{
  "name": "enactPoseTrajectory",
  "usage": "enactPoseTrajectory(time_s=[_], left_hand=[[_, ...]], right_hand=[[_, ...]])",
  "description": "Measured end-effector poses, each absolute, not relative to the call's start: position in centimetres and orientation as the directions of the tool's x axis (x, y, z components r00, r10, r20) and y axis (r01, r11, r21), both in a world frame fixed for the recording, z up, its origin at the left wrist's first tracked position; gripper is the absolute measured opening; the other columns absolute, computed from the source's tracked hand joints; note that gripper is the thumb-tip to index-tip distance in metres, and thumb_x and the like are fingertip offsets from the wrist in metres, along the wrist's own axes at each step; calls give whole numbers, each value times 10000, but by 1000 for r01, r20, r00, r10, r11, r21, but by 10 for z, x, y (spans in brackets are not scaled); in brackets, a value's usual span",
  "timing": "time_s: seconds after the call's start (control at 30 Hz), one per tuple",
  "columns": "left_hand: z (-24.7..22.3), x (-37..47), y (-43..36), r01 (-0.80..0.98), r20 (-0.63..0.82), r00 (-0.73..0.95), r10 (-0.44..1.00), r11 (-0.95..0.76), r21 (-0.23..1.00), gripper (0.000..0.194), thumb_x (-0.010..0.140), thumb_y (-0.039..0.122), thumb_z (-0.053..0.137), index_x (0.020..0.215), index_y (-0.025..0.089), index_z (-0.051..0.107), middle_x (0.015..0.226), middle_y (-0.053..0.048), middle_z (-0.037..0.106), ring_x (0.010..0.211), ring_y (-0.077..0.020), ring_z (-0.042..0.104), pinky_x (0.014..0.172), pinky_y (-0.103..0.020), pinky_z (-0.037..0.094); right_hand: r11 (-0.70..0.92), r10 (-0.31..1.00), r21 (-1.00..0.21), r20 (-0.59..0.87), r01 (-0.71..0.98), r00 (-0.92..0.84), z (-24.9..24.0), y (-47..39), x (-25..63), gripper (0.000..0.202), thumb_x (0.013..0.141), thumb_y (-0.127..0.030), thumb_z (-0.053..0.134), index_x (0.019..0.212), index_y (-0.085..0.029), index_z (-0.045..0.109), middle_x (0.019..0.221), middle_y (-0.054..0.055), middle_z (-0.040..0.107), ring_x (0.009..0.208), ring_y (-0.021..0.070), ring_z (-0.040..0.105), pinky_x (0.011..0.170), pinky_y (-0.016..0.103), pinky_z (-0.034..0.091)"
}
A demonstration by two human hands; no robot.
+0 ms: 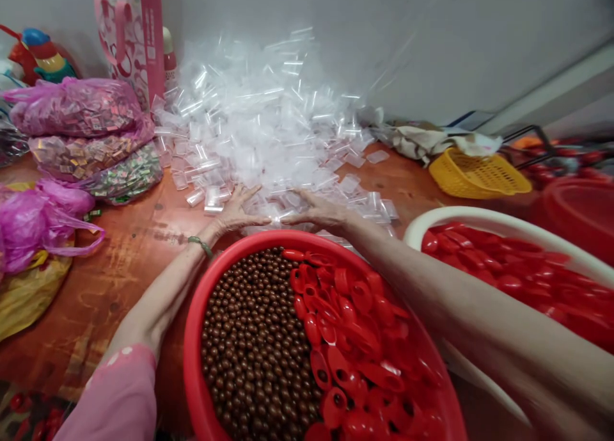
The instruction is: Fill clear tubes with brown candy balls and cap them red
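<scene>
Both arms reach over a red basin [201, 281] to a heap of small clear plastic tubes or sleeves [259, 127]. At the heap's near left edge lies my left hand [237, 209], fingers spread against the pieces. My right hand [321, 210] is at the near right edge, its fingers stretched toward the left hand, and a few clear pieces show between the two. Neither hand grips anything that I can see. Small shiny brown balls [254, 345] fill the basin's left side, and red oval plastic pieces [340, 326] its right.
Bags of small wrapped pieces [96, 140] and a pink plastic bag [43, 226] lie at left. Behind them stands a pink and white carrier bag [127, 38]. To the right are a white basin [460, 214] of red pieces and a yellow basket [480, 175]. A wall closes the back.
</scene>
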State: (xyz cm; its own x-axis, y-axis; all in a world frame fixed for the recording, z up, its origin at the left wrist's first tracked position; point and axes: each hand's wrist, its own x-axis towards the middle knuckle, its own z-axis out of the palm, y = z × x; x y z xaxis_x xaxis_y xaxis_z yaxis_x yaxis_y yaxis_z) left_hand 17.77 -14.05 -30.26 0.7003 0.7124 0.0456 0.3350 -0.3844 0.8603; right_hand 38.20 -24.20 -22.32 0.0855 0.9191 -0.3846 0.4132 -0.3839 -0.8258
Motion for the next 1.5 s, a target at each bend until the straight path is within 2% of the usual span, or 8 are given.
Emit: enactPoseTrajectory(time_s=[0.2, 0.33, 0.43, 0.63, 0.9, 1.03, 1.4, 1.5], left_hand=[[-303, 195, -140, 271, 50, 671, 740, -308, 912, 847, 695, 423, 799, 1434, 198, 451, 1600, -169, 194, 1494, -359, 152, 1202, -520, 199], [-297, 199, -135, 185, 109, 678, 727, -312, 932, 739, 685, 386, 800, 1351, 198, 540, 1442, -126, 458, 1381, -309, 388, 1167, -489, 296], [-285, 198, -130, 114, 171, 680, 713, -333, 936, 685, 702, 374, 779, 1324, 188, 557, 1387, -108, 513, 1310, -268, 464, 1140, -444, 345], [-245, 190, -129, 60, 279, 657, 700, -418, 906, 761, 659, 537, 772, 1302, 180, 575, 1368, -96, 521, 1284, -287, 478, 1117, -479, 359], [-167, 165, -166, 38, 437, 650, 622, -601, 798, 731, 692, 560, 761, 1322, 249, 562, 1391, -38, 484, 1420, -312, 322, 1174, -546, 207], [-153, 142, -215, 123, 345, 674, 653, -560, 819, 734, 672, 557, 787, 1299, 231, 590, 1391, -68, 492, 1430, -316, 304, 1199, -537, 181], [-195, 119, -269, 256, 120, 747, 654, -450, 856, 714, 674, 521, 797, 1313, 281, 589, 1509, -107, 353, 1421, -370, 310, 1157, -586, 274], [-198, 120, -274, 295, 76, 774, 628, -464, 835, 685, 671, 481, 804, 1289, 259, 612, 1476, -114, 379, 1338, -358, 430, 1126, -558, 354]], right_hand=[[-400, 916, -910, -397, 106, 50, -234, -237, 379, 822, 686, -245, 738, 1409, -247, 347, 1272, 88, 596, 764, 154, 657, 605, 261, 537], [-377, 925, -925, -378, -43, 36, -232, -235, 377, 751, 650, -244, 757, 1314, -264, 407, 1218, 42, 621, 771, 145, 646, 602, 252, 542], [-338, 939, -936, -343, -101, 39, -226, -232, 377, 736, 617, -238, 766, 1266, -273, 422, 1224, 34, 606, 781, 150, 638, 555, 233, 537], [-217, 972, -969, -226, -120, 68, -202, -230, 376, 774, 524, -200, 805, 1198, -277, 433, 1216, 35, 569, 739, 148, 624, 487, 260, 565], [-40, 998, -995, -44, -87, 52, -144, -266, 362, 733, 593, -259, 811, 1232, -295, 453, 1200, 32, 579, 780, 185, 653, 517, 297, 581], [-100, 990, -987, -112, -130, 89, -143, -313, 344, 753, 597, -267, 813, 1254, -295, 447, 1233, 31, 594, 961, 246, 663, 626, 313, 588], [-407, 905, -889, -424, -210, 39, -181, -359, 326, 664, 632, -343, 821, 1203, -279, 489, 1138, 43, 648, 743, 183, 669, 482, 271, 564], [-466, 883, -863, -469, -195, -32, -182, -361, 326, 575, 679, -369, 799, 1177, -260, 531, 958, 26, 672, 683, 175, 656, 468, 265, 558]])
